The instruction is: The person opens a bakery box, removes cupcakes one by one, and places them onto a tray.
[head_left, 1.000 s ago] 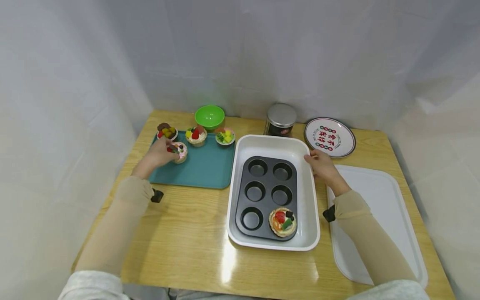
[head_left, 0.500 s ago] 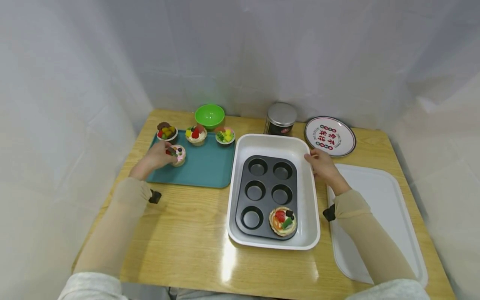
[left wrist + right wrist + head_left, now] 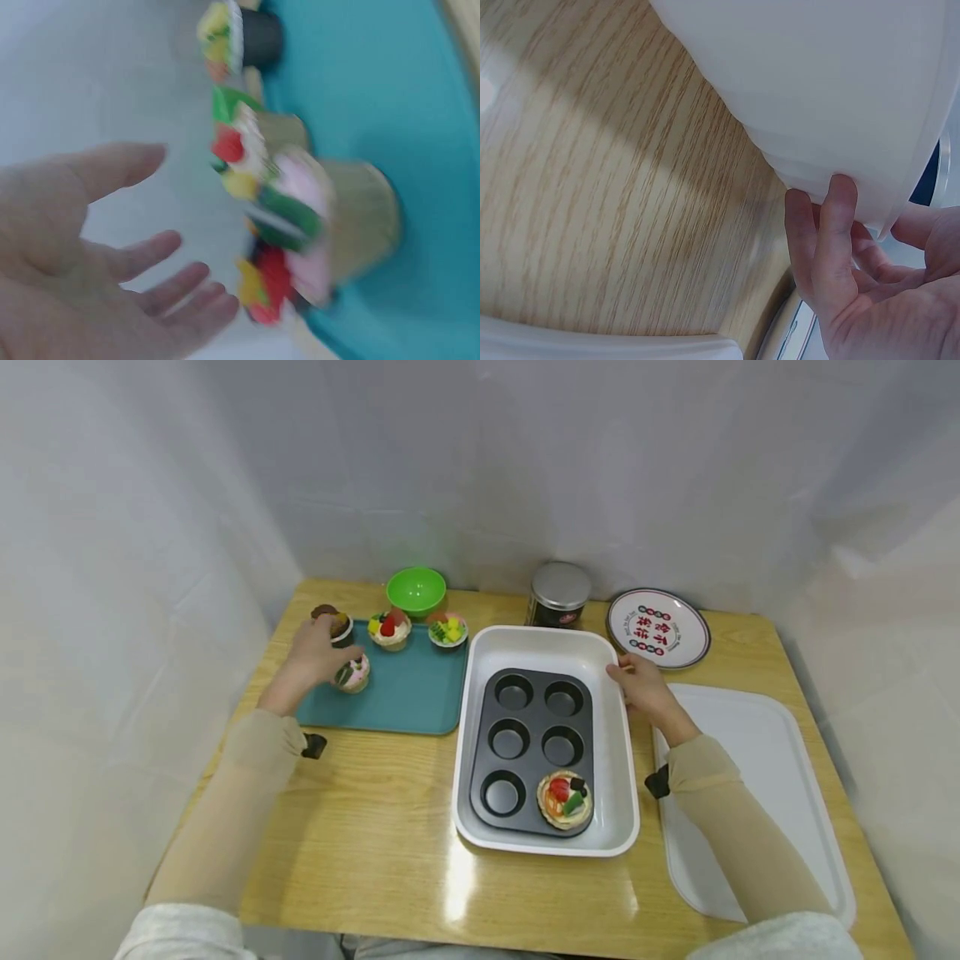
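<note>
Wooden table point(image 3: 375, 827) bare toward the near edge. White baking dish point(image 3: 547, 647) gripped at its right rim by right hand point(image 3: 641, 689), fingers curled under the lip. Teal tray point(image 3: 405, 697) under left hand point(image 3: 315, 652), fingers spread wide, holding nothing, just beside pink cupcake point(image 3: 352, 672); open tray surface to its right.
</note>
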The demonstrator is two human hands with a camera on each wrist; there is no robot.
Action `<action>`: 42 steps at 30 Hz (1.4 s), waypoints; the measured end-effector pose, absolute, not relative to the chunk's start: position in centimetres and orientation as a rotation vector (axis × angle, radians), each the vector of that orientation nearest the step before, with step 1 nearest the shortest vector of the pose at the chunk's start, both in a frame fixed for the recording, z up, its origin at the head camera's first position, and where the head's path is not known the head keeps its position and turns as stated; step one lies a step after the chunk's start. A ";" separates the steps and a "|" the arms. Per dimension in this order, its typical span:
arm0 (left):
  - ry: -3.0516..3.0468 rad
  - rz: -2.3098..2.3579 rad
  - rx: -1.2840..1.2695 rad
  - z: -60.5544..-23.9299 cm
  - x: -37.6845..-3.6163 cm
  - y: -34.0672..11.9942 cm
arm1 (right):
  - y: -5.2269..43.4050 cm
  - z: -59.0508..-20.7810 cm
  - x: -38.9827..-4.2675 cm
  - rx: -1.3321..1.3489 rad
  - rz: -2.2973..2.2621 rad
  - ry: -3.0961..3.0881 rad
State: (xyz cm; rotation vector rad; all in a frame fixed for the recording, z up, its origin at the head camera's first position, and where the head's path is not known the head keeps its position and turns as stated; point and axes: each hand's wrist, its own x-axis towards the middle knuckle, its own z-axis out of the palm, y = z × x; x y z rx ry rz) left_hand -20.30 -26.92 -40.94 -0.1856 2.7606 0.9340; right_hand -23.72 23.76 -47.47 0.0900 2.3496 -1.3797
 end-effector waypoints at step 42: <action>2.260 0.460 0.772 -41.2 -14.4 0.1 | 23.6 -47.0 -23.5 0.103 -1.338 2.386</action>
